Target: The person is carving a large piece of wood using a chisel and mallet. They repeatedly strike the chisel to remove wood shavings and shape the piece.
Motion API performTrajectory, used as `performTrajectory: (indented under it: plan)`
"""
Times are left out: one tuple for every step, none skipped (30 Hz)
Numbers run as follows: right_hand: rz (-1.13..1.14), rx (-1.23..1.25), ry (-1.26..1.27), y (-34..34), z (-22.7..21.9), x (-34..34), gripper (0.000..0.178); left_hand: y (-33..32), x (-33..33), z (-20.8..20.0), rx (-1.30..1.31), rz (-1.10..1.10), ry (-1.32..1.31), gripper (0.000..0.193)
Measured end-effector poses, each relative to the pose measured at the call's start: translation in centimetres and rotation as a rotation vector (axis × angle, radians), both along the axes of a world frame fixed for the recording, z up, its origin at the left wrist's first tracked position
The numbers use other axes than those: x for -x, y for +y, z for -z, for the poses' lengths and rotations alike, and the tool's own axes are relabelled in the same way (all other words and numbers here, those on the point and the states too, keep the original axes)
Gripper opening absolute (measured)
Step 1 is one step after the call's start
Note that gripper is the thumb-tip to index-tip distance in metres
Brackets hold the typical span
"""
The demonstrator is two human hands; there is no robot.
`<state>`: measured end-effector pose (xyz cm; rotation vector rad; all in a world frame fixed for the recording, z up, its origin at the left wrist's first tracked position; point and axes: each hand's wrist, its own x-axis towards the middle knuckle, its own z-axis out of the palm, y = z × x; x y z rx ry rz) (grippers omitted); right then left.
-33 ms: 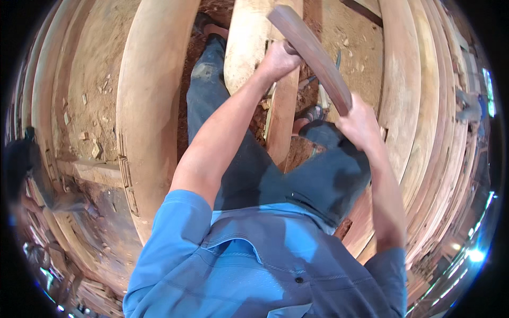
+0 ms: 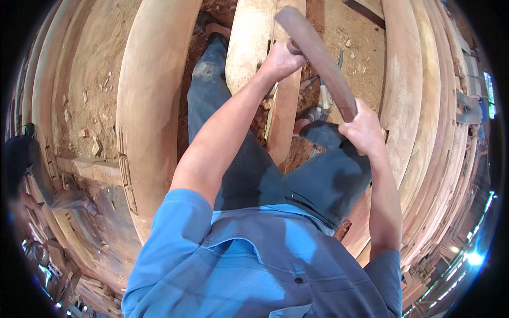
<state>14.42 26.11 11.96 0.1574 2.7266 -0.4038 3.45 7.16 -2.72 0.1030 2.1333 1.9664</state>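
Observation:
My right hand [image 2: 363,128] is closed round the near end of a long, slightly curved wooden mallet [image 2: 321,61]. The mallet slants up and to the left, its far end beyond my left hand. My left hand [image 2: 282,61] grips a chisel [image 2: 293,47]; only the dark butt of its handle shows, beside the mallet, and its blade is hidden. Whether mallet and handle touch, I cannot tell. Beneath my left hand runs a pale timber beam [image 2: 248,37], lying lengthwise between my legs, with a dark slot near the hand.
Tools [image 2: 323,95] lie on the dirt near my sandalled foot [image 2: 313,114]. A thick rounded timber [image 2: 151,79] lies to my left, more long timbers [image 2: 403,79] to my right. Wood chips [image 2: 96,147] litter the ground. Other people [image 2: 469,108] are at the far edges.
My right hand and the mallet have shifted slightly right and down. My left hand has moved a little to the right, still holding the chisel.

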Motion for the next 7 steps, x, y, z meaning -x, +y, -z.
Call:
performTrajectory:
  plan:
    - [0.072,0.053,-0.006,0.1,-0.7,-0.6,0.042,0.1,-0.4,0.0,0.022,0.006,0.038,0.023]
    - [0.152,0.105,-0.002,0.0,-1.6,-1.3,0.042,0.0,-0.3,0.3,0.021,0.006,-0.062,0.02]
    - [0.155,0.209,0.061,0.3,-2.5,-1.4,0.041,-0.1,-0.2,0.8,-0.038,-0.023,-0.042,0.02]
    - [0.153,0.313,0.125,0.8,-3.3,-1.5,0.039,0.0,-0.8,1.9,-0.097,-0.054,-0.022,0.019]
    - [0.171,0.411,0.174,1.2,-4.9,-0.8,0.038,-0.3,-0.5,2.8,-0.151,-0.089,0.025,0.019]
    - [0.193,0.506,0.222,1.8,-6.4,-0.1,0.037,-0.3,-0.6,3.4,-0.051,-0.134,0.113,0.019]
    - [0.238,0.597,0.27,2.2,-8.3,1.1,0.037,0.0,-0.2,2.8,0.057,-0.134,-0.03,0.022]
